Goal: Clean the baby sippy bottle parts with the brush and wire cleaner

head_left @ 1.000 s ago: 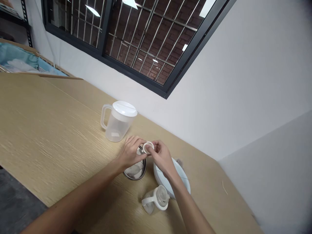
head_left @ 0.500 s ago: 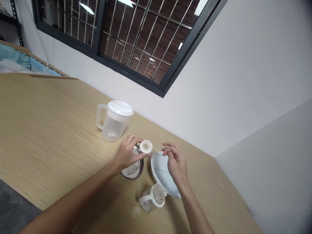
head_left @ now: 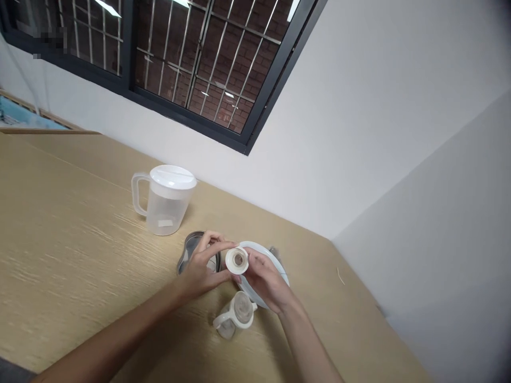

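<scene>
A small round white cap (head_left: 237,260) with a hole in its middle is held above the table. My left hand (head_left: 204,266) pinches it from the left, between thumb and fingers. On its other side my right hand (head_left: 266,277) is closed against it, with the fingertips partly hidden. Under the left hand lies a metal tin (head_left: 187,249), mostly covered. A pale plate (head_left: 282,268) sits behind the right hand. Below the cap stands a small clear pot (head_left: 235,315) with a white rim and handle.
A translucent pitcher (head_left: 171,202) with a white lid stands at the back left by the wall. A dark-framed barred window (head_left: 131,88) is above it. A blue-lined box (head_left: 30,117) shows at the far left. A thin strand (head_left: 340,275) lies on the wooden table at right.
My right hand has come in from the right and now touches the cap, which has tilted to show its hole. The view has shifted right.
</scene>
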`<state>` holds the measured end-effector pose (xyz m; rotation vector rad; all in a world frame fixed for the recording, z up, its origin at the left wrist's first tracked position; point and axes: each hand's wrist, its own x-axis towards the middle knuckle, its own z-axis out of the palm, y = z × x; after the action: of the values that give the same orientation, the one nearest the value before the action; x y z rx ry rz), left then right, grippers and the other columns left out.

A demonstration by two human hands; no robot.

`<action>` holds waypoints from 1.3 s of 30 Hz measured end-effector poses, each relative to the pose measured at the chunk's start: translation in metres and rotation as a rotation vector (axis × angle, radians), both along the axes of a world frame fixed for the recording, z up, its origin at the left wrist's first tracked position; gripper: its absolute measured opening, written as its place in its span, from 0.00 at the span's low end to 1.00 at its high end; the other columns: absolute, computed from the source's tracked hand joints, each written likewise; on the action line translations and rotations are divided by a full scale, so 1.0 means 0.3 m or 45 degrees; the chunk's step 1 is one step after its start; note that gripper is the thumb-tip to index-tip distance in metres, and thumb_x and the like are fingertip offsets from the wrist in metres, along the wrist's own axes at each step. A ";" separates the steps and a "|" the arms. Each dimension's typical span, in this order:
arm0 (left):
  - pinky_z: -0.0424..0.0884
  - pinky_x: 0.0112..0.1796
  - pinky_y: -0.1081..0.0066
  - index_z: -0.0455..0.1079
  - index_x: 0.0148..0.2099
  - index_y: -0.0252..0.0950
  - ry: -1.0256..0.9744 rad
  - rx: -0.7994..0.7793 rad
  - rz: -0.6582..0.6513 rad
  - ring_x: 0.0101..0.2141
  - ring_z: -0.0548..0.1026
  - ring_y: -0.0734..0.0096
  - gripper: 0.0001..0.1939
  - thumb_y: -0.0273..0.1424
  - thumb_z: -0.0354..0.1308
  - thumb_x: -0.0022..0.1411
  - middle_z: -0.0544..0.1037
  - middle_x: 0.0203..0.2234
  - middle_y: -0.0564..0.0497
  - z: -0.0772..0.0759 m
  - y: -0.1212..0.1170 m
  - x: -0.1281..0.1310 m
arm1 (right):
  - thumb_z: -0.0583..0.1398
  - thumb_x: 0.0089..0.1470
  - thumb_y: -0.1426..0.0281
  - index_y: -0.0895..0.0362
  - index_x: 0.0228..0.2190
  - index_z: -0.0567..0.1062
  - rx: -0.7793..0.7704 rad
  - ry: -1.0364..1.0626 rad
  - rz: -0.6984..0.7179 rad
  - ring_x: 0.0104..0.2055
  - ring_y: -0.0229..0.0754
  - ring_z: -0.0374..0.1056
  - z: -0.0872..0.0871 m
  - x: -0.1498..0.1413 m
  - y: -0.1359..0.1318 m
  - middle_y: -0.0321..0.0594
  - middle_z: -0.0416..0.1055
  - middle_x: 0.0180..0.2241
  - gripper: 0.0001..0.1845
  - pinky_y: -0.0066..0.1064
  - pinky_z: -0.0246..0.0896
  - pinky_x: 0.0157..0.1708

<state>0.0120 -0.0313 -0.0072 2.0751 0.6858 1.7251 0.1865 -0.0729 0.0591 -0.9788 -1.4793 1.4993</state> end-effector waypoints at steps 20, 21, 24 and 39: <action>0.70 0.48 0.64 0.76 0.48 0.44 0.660 -0.685 -0.616 0.45 0.75 0.59 0.31 0.42 0.77 0.39 0.77 0.42 0.52 0.036 -0.045 -0.002 | 0.70 0.49 0.55 0.51 0.45 0.77 0.381 -0.865 -0.287 0.44 0.47 0.70 0.104 0.206 -0.165 0.40 0.75 0.42 0.23 0.38 0.65 0.46; 0.70 0.48 0.64 0.76 0.48 0.44 0.660 -0.700 -0.615 0.45 0.75 0.58 0.33 0.42 0.77 0.37 0.77 0.43 0.52 0.029 -0.048 0.004 | 0.71 0.49 0.56 0.49 0.45 0.78 0.401 -0.912 -0.268 0.45 0.47 0.70 0.101 0.193 -0.169 0.39 0.75 0.42 0.22 0.37 0.64 0.47; 0.70 0.47 0.63 0.73 0.51 0.43 0.656 -0.736 -0.632 0.46 0.75 0.55 0.41 0.43 0.79 0.32 0.77 0.45 0.51 0.009 -0.054 0.022 | 0.71 0.49 0.58 0.45 0.46 0.78 0.468 -1.050 -0.146 0.48 0.46 0.69 0.099 0.137 -0.181 0.37 0.74 0.44 0.21 0.37 0.62 0.50; 0.70 0.36 0.68 0.71 0.43 0.39 0.721 -0.753 -0.648 0.40 0.76 0.57 0.27 0.40 0.73 0.41 0.77 0.41 0.50 -0.003 -0.062 0.028 | 0.66 0.57 0.66 0.45 0.52 0.74 0.438 -1.270 0.197 0.51 0.45 0.68 0.103 0.116 -0.172 0.38 0.71 0.48 0.21 0.35 0.63 0.50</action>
<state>0.0204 -0.0500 -0.0082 2.0398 0.6355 0.5642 0.2214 -0.1246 0.0901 -1.5092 -2.4401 0.7750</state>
